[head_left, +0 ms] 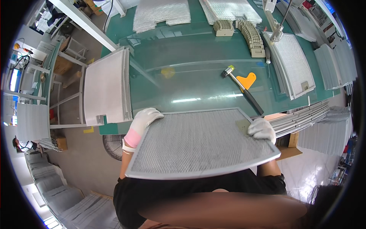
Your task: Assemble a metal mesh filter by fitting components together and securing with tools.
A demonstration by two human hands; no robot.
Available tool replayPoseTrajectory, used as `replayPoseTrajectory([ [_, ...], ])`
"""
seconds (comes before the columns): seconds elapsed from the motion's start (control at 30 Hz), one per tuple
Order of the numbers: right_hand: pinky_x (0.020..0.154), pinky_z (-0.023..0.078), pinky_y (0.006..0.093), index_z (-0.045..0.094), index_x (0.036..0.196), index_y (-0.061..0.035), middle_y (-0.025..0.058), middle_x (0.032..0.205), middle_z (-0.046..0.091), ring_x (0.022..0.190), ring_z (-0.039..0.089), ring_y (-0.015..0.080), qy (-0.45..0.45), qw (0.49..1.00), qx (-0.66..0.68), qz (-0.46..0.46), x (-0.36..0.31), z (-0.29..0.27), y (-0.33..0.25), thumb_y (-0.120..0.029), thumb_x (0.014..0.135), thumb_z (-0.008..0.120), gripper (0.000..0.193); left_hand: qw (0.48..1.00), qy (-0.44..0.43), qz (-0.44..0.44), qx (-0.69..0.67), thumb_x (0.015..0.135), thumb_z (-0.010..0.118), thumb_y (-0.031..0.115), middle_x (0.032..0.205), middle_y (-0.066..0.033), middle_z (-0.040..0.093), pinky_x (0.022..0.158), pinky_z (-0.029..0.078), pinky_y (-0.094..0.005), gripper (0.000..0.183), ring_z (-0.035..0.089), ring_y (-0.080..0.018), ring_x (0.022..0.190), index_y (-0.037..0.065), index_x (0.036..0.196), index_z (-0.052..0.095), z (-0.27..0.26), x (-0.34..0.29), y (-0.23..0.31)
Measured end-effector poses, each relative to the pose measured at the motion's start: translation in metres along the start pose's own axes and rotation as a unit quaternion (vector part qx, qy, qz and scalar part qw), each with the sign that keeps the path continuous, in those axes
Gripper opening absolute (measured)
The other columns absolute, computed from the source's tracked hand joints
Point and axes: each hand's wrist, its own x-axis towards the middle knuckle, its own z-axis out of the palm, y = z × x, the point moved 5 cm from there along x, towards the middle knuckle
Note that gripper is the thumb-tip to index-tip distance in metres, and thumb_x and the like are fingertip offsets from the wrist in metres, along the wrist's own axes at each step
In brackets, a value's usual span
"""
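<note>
A framed metal mesh filter panel (pixel 198 143) is held in front of my body, its far edge by the near side of the green worktable. My left hand (pixel 146 117), in a white glove with a pink cuff, grips the panel's left far corner. On the other side my right hand (pixel 262 130), also gloved in white, is closed over the right edge beside a small beige piece (pixel 243 126) on the panel. Beyond the panel a hammer (pixel 248 93) with a black grip lies on the tabletop. An orange scraper (pixel 247 81) rests beside its shaft.
Glass covers part of the green table (pixel 171 84). A stack of mesh panels (pixel 108 84) stands at the left edge, another panel stack (pixel 291 63) at the right. Beige plastic pieces (pixel 251 40) form a row at the back, near a screwdriver (pixel 267 55). A fan (pixel 112 147) is below left.
</note>
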Motion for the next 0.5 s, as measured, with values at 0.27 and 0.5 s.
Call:
replayPoseTrajectory([
  [0.27,0.071,0.052,0.0366,0.058,0.086,-0.0065,0.012,0.083,0.067,0.075,0.062,0.0247,0.027,0.996,0.058,0.059,0.028,-0.005,0.023,-0.041,0.095,0.071,0.038,0.982,0.067,0.021,-0.177,0.083,0.071,0.02,0.096,-0.0163,0.069,0.091,0.054,-0.0424,0.026,0.069,-0.0351,0.099,0.002,0.101,0.067,-0.059,-0.003,0.054],
  [0.5,0.065,0.05,0.0347,0.062,0.079,-0.0026,0.0146,0.077,0.067,0.071,0.063,0.0252,0.134,0.983,-0.017,0.123,0.05,-0.018,0.019,-0.045,0.092,0.075,0.047,0.767,0.254,0.323,-0.494,0.091,0.075,0.025,0.061,-0.0117,0.061,0.055,0.053,-0.0365,0.037,0.063,-0.025,0.053,0.001,0.069,0.057,-0.106,0.002,0.094],
])
